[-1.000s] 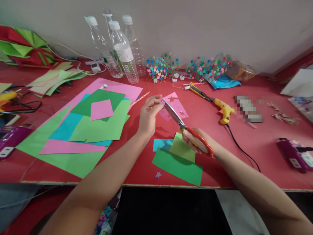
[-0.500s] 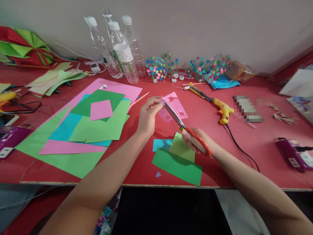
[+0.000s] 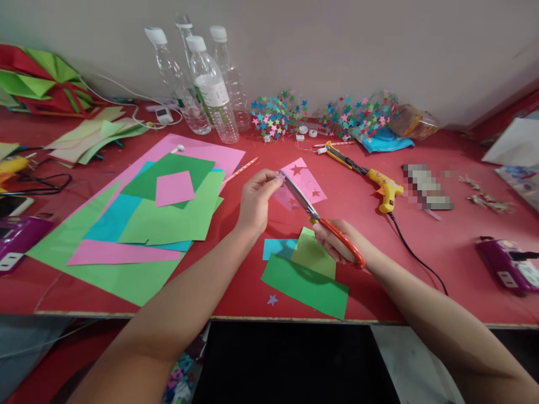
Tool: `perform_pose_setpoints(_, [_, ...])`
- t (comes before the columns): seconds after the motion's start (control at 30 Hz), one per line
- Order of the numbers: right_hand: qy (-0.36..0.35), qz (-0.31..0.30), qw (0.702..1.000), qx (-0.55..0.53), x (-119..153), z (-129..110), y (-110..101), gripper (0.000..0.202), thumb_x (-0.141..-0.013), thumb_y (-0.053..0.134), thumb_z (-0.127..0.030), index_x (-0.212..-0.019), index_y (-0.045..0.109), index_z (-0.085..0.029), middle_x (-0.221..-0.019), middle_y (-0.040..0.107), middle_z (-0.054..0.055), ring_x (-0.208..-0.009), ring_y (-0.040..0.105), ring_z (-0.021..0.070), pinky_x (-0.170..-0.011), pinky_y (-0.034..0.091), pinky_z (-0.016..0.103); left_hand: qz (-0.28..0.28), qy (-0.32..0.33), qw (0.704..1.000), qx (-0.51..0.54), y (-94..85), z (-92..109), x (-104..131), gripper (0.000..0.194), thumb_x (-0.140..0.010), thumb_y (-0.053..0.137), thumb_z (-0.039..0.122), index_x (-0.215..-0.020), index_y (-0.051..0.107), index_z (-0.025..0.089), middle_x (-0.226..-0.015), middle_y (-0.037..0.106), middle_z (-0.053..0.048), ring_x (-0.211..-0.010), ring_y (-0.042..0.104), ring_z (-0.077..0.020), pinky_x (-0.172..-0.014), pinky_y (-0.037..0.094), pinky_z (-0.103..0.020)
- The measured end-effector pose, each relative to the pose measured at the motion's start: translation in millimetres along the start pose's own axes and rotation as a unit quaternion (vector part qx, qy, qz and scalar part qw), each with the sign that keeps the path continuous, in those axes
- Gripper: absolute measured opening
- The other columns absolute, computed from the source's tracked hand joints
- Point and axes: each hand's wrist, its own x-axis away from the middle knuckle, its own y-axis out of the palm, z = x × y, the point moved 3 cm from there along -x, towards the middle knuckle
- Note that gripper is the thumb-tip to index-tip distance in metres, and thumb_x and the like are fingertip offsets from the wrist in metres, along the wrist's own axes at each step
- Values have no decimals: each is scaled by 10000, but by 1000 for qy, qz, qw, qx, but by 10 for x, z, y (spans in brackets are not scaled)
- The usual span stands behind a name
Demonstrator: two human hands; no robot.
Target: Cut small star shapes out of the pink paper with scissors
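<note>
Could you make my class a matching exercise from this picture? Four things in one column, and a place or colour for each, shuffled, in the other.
Things
1. scissors
2. glue gun on the right
3. bottles
4. small pink square

Places and colours
A. on top of a dark green sheet
B. clear, standing near the wall
C. held in the right hand
D. yellow, with a black cord

Right pairs: 1-C, 2-D, 3-B, 4-A

Red-handled scissors point(image 3: 312, 212) slanting forward-left, pink paper point(image 3: 307, 179) with star-shaped holes point(image 3: 297, 169) beside the blades point(image 3: 298, 193)
</note>
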Motion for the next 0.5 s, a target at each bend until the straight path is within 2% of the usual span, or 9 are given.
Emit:
perform_pose_setpoints(0.07, [10, 8, 1000, 3, 4, -2, -1, 524, -777, 514, -707, -619, 424, -216, -340, 408, -69, -287, 353, 75, -337, 307, 211, 3, -3, 1000, 6, 5, 6, 5, 114, -748, 646, 227, -644, 603, 208, -651, 536, 37, -693, 511, -117, -758, 427, -266])
perform_pose_setpoints(0.2, [-15, 26, 999, -12, -4, 6, -7, 495, -785, 543, -660, -602, 435, -213, -334, 408, -66, -294, 360, 78, -353, 313, 216, 16, -17, 1000, 16, 12, 25, 5, 111, -740, 650, 202, -638, 605, 194, -640, 544, 41, -676, 511, -103, -729, 420, -247])
perform_pose_setpoints(0.27, [-36, 69, 996, -37, -25, 23, -48, 473, -787, 566, -627, -600, 444, -211, -337, 406, -66, -300, 357, 78, -355, 306, 216, 22, -31, 999, 34, 17, 28, -3, 92, -722, 647, 182, -637, 612, 190, -640, 559, 39, -672, 515, -99, -718, 418, -242])
perform_pose_setpoints(0.4, [-86, 214, 970, -73, -76, 52, -214, 395, -721, 698, -512, -624, 473, -203, -396, 453, -65, -341, 393, 77, -361, 314, 210, 14, -85, 993, 85, 66, -5, 11, 75, -675, 647, 160, -613, 612, 181, -627, 569, 34, -658, 520, -93, -700, 419, -236])
perform_pose_setpoints(0.43, [-92, 236, 964, -83, -89, 60, -249, 365, -711, 714, -486, -648, 498, -199, -411, 464, -68, -343, 397, 77, -357, 314, 207, 2, -105, 990, 94, 91, -22, 29, 73, -669, 651, 164, -609, 612, 180, -627, 574, 32, -658, 523, -93, -697, 420, -236])
perform_pose_setpoints(0.5, [-89, 242, 961, -100, -122, 80, -284, 327, -716, 715, -454, -672, 517, -198, -420, 476, -69, -331, 395, 77, -338, 305, 205, -33, -146, 983, 105, 148, -61, 81, 74, -663, 664, 178, -609, 614, 176, -637, 591, 27, -662, 532, -96, -693, 422, -237])
